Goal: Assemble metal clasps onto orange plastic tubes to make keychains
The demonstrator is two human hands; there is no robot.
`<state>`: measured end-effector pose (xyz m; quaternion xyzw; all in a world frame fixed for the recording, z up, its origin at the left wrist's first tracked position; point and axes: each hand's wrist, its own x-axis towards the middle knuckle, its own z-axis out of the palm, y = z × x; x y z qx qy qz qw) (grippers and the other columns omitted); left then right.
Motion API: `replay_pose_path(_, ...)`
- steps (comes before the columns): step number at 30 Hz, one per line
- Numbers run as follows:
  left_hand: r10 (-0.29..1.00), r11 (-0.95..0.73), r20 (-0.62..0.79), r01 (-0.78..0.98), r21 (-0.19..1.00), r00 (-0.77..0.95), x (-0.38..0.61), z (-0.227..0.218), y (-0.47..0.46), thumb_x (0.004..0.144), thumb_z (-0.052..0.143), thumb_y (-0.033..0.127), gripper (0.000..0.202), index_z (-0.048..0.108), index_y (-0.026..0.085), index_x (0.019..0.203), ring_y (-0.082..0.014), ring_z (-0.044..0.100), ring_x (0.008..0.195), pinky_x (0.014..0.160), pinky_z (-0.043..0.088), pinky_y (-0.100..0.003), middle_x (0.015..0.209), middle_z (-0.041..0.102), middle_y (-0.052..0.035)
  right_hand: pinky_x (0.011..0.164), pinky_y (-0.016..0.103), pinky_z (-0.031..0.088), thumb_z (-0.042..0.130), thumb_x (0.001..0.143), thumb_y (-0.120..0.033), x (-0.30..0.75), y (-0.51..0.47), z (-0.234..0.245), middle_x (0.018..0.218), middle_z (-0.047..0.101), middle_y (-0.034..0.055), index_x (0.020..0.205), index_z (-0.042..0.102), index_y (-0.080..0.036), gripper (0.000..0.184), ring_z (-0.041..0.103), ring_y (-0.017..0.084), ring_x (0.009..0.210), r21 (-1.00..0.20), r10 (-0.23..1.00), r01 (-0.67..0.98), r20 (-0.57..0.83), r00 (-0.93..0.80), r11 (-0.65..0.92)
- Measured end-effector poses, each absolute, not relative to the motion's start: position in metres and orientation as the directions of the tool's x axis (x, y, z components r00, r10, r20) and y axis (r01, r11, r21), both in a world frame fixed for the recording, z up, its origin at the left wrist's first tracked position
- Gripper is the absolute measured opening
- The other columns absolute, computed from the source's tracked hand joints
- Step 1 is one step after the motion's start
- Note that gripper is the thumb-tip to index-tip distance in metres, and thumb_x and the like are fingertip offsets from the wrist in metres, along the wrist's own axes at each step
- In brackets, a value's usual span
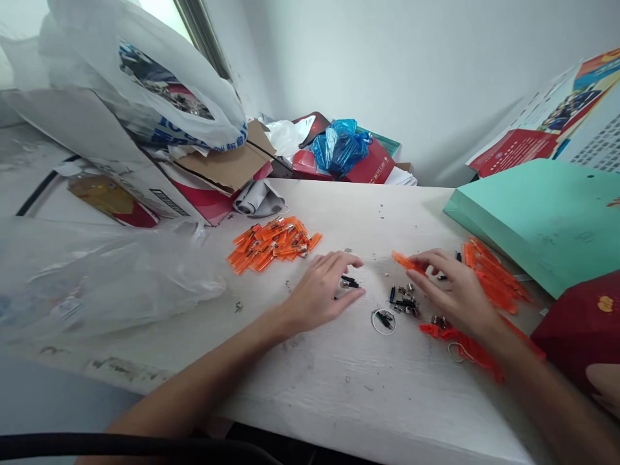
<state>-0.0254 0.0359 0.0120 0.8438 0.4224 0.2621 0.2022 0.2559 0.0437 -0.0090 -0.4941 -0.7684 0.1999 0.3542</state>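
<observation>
My right hand (453,284) pinches an orange lighter body (403,261) between thumb and fingers, just above the table. My left hand (323,287) is held with thumb and fingers apart, nothing between them. Beside it lie small black parts (349,282), partly hidden by the fingers. Small black and metal parts (405,302) form a loose cluster between the hands. In front of them, a white ring (383,321) surrounds a few more black pieces. A pile of orange lighters with metal tops (271,244) sits left of centre. More orange bodies (494,278) lie beyond my right hand and under the forearm.
A clear plastic bag (106,278) spreads over the table's left side. Behind it stands a cardboard box (97,139) with a stuffed white bag (194,84) on top. At the right are a mint-green folder (537,219) and a dark red bag (581,329). A blue bag (341,148) lies by the wall.
</observation>
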Motion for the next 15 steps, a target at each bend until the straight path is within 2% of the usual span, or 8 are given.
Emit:
replay_pose_path(3,0.854,-0.381,0.186,0.340,0.860,0.486,-0.008,0.010,0.020,0.093,0.071,0.034,0.043,0.052,0.020,0.129,-0.0192,0.065,0.098,0.089,0.053,-0.036,0.119,0.067,-0.0086,0.076,0.031,0.052,0.061,0.101,-0.032,0.230,0.020,0.000,0.103,0.068,0.0064,0.110,0.069,-0.022,0.016,0.065,0.019,0.090,-0.702,0.845,0.471,0.426,-0.322,0.534)
replay_pose_path(5,0.868,-0.264,0.163,0.160,0.951,0.469,-0.002,0.011,0.016,0.094,0.071,0.033,0.035,0.057,0.018,0.122,-0.0166,0.066,0.091,0.084,0.055,-0.033,0.111,0.067,-0.0078,0.075,0.029,0.053,0.063,0.100,-0.028,0.216,0.008,-0.001,0.103,0.068,0.0053,0.114,0.068,-0.023,0.016,0.066,0.017,0.089,-0.695,0.801,0.401,0.484,-0.352,0.596)
replay_pose_path(8,0.881,-0.246,0.217,0.014,0.969,0.421,0.000,0.011,0.015,0.092,0.074,0.027,0.020,0.065,0.015,0.104,-0.0148,0.064,0.085,0.081,0.055,-0.030,0.098,0.067,-0.0057,0.076,0.028,0.055,0.065,0.099,-0.023,0.205,-0.002,-0.005,0.104,0.069,0.0051,0.117,0.067,-0.022,0.018,0.067,0.016,0.091,-0.683,0.766,0.350,0.537,-0.354,0.641)
replay_pose_path(11,0.881,-0.298,0.271,0.012,0.954,0.388,-0.003,0.013,0.014,0.089,0.077,0.023,0.015,0.068,0.015,0.096,-0.0154,0.064,0.088,0.075,0.054,-0.028,0.099,0.066,-0.0061,0.079,0.028,0.056,0.067,0.098,-0.020,0.203,-0.004,-0.005,0.106,0.070,0.0044,0.117,0.067,-0.023,0.020,0.068,0.015,0.092,-0.670,0.750,0.340,0.560,-0.352,0.660)
replay_pose_path(15,0.908,-0.295,0.280,0.000,0.956,0.310,-0.005,0.016,0.010,0.091,0.073,0.023,0.017,0.057,0.017,0.089,-0.0172,0.069,0.091,0.070,0.051,-0.027,0.105,0.071,-0.0086,0.080,0.029,0.055,0.068,0.097,-0.022,0.205,-0.001,-0.001,0.105,0.072,0.0038,0.117,0.067,-0.023,0.020,0.068,0.015,0.092,-0.680,0.762,0.347,0.547,-0.347,0.646)
